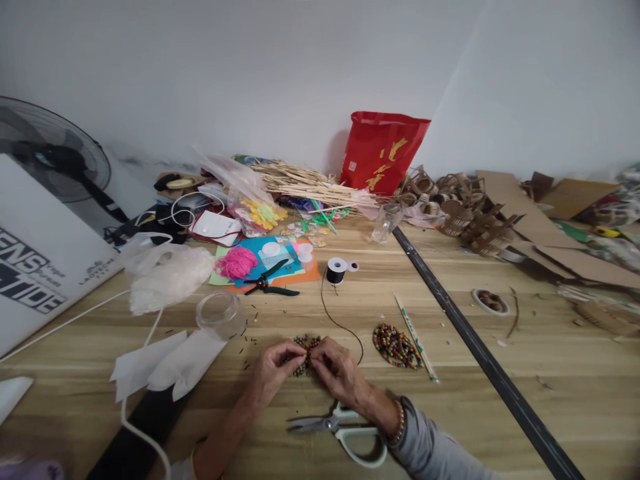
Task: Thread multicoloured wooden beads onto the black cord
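Note:
Close together over the wooden table, my left hand [278,363] and my right hand [336,370] pinch at a small ring of dark, multicoloured beads [301,371]. Fingertips of both hands meet at its upper part; whatever fine cord they grip is too small to make out. From a spool of black cord [336,270] a dark strand curves down toward my right hand. Beneath my right wrist lie scissors with pale green handles [361,445], blades apart. To the right rests a coiled heap of colourful bead strands [397,346], beside a thin stick in a wrapper [416,340].
Black-handled pliers [270,280] and pink yarn [237,263] lie on coloured paper. A clear round container [219,313] and white paper strips [170,363] sit at left. A red bag [383,153] stands at the back. A bowl of brown pieces [491,301] is at right.

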`<state>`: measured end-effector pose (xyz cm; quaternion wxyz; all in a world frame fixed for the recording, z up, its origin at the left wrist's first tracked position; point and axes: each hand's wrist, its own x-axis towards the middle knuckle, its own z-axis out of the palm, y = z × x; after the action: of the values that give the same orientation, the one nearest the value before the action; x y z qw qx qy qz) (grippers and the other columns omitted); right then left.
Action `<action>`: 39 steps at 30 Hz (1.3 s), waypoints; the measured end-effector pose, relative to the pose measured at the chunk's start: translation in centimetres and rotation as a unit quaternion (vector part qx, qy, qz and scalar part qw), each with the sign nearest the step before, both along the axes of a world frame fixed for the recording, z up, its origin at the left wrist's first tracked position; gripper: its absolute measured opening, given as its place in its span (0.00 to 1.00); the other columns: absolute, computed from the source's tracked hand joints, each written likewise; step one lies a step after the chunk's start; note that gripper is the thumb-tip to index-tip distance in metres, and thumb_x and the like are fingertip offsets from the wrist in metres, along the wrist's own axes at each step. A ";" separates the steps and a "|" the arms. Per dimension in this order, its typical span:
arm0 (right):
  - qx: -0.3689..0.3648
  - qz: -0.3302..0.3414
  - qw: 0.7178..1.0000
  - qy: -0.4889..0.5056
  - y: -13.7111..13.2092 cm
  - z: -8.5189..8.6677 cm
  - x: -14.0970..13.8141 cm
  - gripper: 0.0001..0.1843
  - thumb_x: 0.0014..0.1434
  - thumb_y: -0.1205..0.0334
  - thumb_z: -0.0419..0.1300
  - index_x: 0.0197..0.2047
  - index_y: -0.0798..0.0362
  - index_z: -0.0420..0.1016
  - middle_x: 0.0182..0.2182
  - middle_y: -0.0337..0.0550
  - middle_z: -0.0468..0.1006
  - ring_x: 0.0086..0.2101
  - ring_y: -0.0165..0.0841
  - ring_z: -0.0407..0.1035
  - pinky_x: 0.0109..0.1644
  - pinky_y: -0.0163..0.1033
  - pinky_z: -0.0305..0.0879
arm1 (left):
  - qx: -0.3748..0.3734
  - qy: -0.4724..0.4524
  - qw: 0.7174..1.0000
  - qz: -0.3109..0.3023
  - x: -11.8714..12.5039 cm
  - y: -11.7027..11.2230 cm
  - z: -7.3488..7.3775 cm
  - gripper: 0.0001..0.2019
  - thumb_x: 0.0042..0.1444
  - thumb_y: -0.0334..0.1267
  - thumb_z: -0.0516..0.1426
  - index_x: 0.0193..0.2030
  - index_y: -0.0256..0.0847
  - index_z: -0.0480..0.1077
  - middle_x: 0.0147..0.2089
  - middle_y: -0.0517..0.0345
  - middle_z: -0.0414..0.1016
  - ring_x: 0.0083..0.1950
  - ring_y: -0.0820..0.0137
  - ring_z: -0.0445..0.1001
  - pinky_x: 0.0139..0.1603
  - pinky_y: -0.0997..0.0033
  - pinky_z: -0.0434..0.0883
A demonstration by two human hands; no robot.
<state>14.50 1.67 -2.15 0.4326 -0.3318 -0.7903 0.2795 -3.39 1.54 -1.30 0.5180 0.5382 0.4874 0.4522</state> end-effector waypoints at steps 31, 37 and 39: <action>0.000 0.007 1.000 -0.005 -0.1 -0.1 -0.1 0.07 0.64 0.66 0.52 0.36 0.53 0.70 0.28 0.42 0.71 0.28 0.31 0.66 0.31 0.33 0.62 | -0.023 -0.027 0.999 0.015 0.0 -0.1 -0.4 0.04 0.40 0.34 0.64 0.24 0.36 0.75 0.25 0.57 0.77 0.29 0.70 0.73 0.33 0.73 0.70; 0.002 0.002 1.000 -0.004 0.0 -0.4 -0.1 0.06 0.64 0.66 0.53 0.36 0.53 0.70 0.28 0.42 0.71 0.29 0.31 0.67 0.31 0.33 0.62 | -0.027 -0.040 0.999 0.009 0.1 -0.1 -0.3 0.05 0.39 0.34 0.64 0.22 0.36 0.73 0.24 0.58 0.76 0.28 0.70 0.72 0.32 0.74 0.68; 0.001 0.004 1.000 -0.003 0.0 -0.4 -0.1 0.06 0.64 0.66 0.53 0.36 0.53 0.70 0.28 0.42 0.71 0.29 0.31 0.67 0.31 0.33 0.62 | -0.025 -0.042 0.999 0.005 0.1 -0.1 -0.4 0.05 0.39 0.34 0.64 0.22 0.36 0.73 0.24 0.58 0.76 0.28 0.71 0.72 0.32 0.74 0.68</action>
<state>14.39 1.64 -2.55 0.4294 -0.3289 -0.7932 0.2799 -3.32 1.44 -1.74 0.5489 0.5030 0.4793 0.4647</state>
